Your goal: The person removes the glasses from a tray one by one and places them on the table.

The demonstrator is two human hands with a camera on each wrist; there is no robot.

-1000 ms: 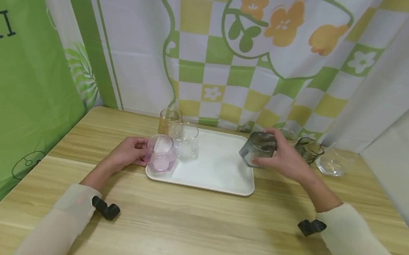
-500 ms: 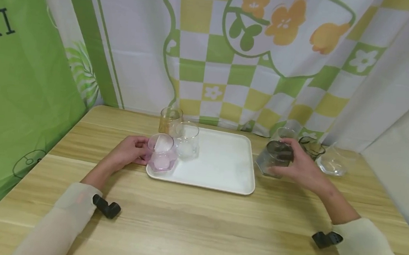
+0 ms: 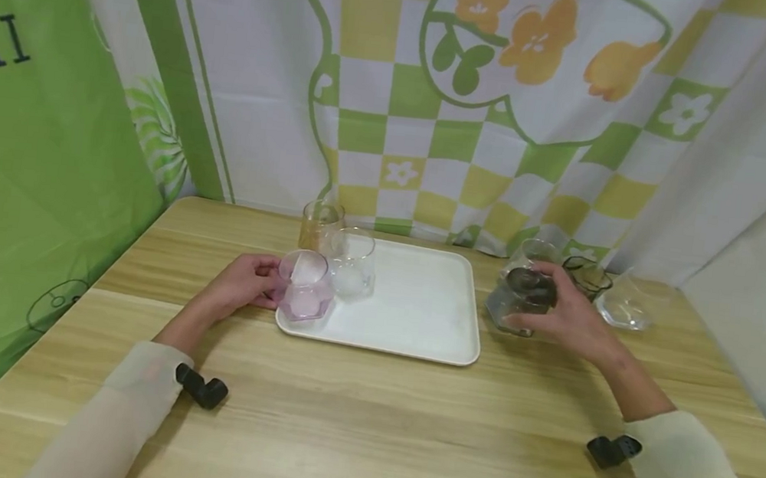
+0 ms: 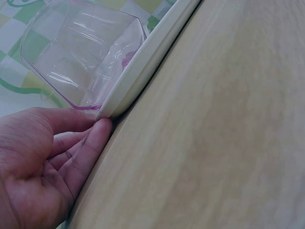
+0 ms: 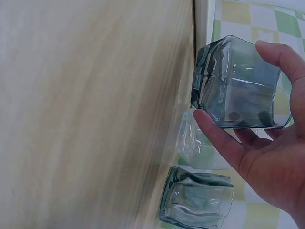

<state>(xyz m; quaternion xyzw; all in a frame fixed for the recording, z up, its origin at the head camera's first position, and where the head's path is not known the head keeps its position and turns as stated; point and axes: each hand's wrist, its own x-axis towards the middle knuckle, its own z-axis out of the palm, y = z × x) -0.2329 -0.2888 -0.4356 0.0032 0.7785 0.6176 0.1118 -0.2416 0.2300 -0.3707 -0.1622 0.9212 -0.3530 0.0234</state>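
I have the left hand [image 3: 240, 284] pinching the white tray [image 3: 418, 304] at its left edge, next to the pink glass [image 3: 305, 299] near the tray's front left corner. A clear glass [image 3: 353, 276] stands just behind that one. I have the right hand [image 3: 566, 316] wrapped around a smoky blue glass [image 5: 245, 86] just past the tray's right edge. A dark wavy glass [image 3: 585, 278] sits toward the worktop's [image 3: 351, 428] back right corner.

Room over the tray [image 3: 418, 304], right half, pink glass [image 3: 306, 301] (foremost) blocking left, clear glass [image 3: 353, 273] behind.
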